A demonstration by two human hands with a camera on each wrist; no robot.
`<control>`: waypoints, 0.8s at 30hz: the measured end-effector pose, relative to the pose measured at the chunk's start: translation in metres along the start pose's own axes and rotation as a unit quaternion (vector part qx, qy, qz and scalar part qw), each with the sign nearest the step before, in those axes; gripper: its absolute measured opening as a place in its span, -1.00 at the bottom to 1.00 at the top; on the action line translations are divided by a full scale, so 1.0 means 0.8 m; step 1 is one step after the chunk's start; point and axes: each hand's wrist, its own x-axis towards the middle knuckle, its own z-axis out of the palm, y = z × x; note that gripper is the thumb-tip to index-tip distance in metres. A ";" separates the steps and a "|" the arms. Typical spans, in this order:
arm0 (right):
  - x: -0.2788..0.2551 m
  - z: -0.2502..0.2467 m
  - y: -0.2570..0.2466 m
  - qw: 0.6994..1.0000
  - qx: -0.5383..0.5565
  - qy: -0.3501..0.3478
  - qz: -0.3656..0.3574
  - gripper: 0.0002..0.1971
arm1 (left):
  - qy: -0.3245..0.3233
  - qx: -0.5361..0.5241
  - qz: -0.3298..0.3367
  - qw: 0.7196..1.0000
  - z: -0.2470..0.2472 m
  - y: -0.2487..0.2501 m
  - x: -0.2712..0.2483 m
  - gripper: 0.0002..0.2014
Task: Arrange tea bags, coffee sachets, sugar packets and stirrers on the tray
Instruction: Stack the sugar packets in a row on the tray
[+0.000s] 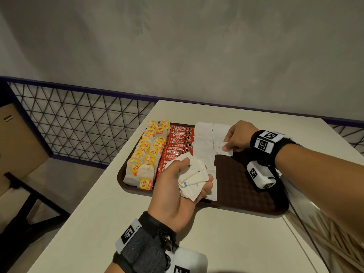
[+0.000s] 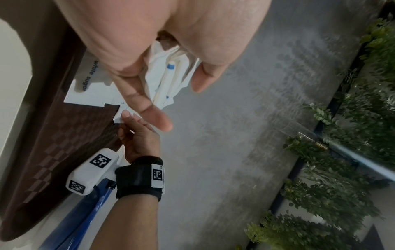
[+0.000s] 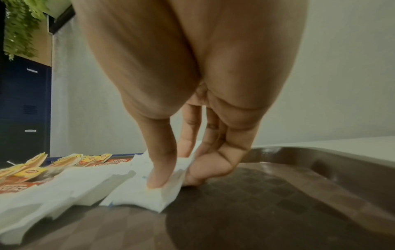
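Paper sugar packets [image 1: 194, 175] fanned in left hand [image 1: 178, 191], fingers curled round. Right hand [image 1: 239, 137] pinching one flat packet [image 1: 223, 149] onto checkered brown tray [image 1: 246, 194], right of glossy red sachets [image 1: 178, 143].

"Nescafé" sachets [image 1: 178, 141], "Lipton" tags [image 1: 145, 183], seemingly.

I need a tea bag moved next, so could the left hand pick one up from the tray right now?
Probably not yet. The left hand is close to the tea bags with nothing between them, but its fingers are full, curled round a bunch of sugar packets. It would need to set those down first.
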 end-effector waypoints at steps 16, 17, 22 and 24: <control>-0.179 -0.032 -0.053 0.959 0.127 -0.096 -0.233 -0.88 | -0.106 0.131 0.042 0.985 -0.001 -0.008 -0.006 -0.63; -0.183 -0.032 -0.050 0.960 0.134 -0.094 -0.229 -0.89 | -0.102 0.140 0.050 0.984 -0.001 -0.008 -0.006 -0.62; -0.178 -0.039 -0.025 0.966 0.169 -0.085 -0.175 -0.88 | -0.040 0.116 0.086 0.989 0.000 -0.007 -0.001 -0.73; -0.161 -0.042 -0.015 0.974 0.165 -0.052 -0.145 -0.88 | -0.014 0.092 0.085 0.992 -0.002 -0.005 0.002 -0.78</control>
